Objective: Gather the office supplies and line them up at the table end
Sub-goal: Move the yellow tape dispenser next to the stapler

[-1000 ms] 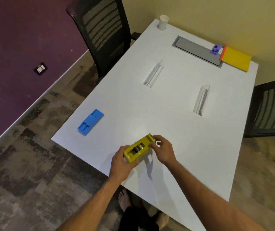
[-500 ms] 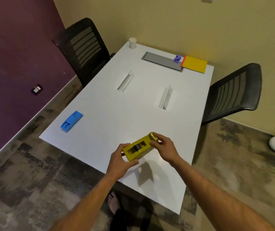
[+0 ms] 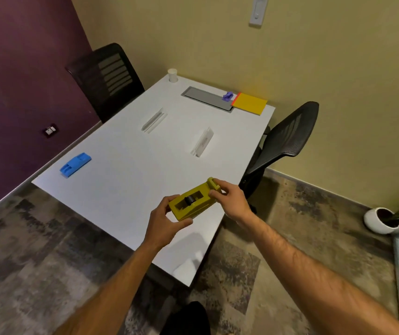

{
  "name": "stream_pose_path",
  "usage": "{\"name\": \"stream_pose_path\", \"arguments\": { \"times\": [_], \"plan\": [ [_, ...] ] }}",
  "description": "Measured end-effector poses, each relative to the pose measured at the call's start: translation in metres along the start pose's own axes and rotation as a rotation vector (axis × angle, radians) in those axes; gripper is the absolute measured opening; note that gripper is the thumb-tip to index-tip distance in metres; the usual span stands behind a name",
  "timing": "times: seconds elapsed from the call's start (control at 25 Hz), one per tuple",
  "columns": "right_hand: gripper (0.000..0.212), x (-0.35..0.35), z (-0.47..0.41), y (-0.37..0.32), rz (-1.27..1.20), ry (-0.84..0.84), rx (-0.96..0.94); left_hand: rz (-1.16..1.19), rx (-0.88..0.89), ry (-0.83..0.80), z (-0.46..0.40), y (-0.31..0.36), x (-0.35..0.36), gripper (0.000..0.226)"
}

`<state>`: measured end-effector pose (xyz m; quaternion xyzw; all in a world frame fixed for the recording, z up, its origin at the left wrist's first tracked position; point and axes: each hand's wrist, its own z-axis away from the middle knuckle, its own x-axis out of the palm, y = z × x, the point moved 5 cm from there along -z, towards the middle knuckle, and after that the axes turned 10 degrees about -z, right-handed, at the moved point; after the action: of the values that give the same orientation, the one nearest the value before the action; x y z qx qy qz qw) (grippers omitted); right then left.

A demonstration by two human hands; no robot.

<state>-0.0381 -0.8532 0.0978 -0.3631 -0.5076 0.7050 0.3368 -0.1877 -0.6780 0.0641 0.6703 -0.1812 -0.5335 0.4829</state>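
**Bare forearms, no sleeves**

Two forearms enter from the lower edge of the frame, both uncovered from elbow to wrist, with visible hair along them. The left hand (image 3: 162, 224) and right hand (image 3: 232, 199) wear no gloves, rings, watch or bands. At bottom centre, a dark, black garment shows between the arms; its kind cannot be told.
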Motion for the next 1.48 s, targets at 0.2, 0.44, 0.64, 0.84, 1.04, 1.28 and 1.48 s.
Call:
{"name": "stream_pose_path", "arguments": {
  "times": [0.2, 0.44, 0.64, 0.84, 1.04, 1.28, 1.48],
  "plan": [
    [0.045, -0.045, -0.016, -0.001, 0.02, -0.003, 0.004, -0.002, 0.02, 0.009, -0.025, 0.025, 0.033, 0.073],
    [0.046, -0.103, -0.087, -0.009, 0.081, -0.022, 0.001, 0.048, 0.01, 0.017, -0.092, 0.055, 0.082, 0.072],
    [0.045, -0.146, -0.154, -0.027, 0.068, -0.016, -0.026, 0.051, 0.0, 0.037, -0.164, 0.082, 0.107, 0.079],
    [0.043, -0.184, -0.217, -0.039, 0.022, -0.066, -0.045, 0.072, -0.059, 0.08, -0.219, 0.103, 0.13, 0.084],
    [0.044, -0.229, -0.296, -0.051, 0.085, -0.161, -0.091, 0.087, -0.083, 0.14, -0.278, 0.134, 0.167, 0.077],
    [0.043, -0.274, -0.389, -0.068, 0.145, -0.224, -0.153, 0.142, -0.143, 0.266, -0.344, 0.18, 0.209, 0.075],
    [0.04, -0.279, -0.446, -0.081, 0.196, -0.237, -0.185, 0.223, -0.237, 0.387, -0.383, 0.196, 0.228, 0.075]
  ]
}}
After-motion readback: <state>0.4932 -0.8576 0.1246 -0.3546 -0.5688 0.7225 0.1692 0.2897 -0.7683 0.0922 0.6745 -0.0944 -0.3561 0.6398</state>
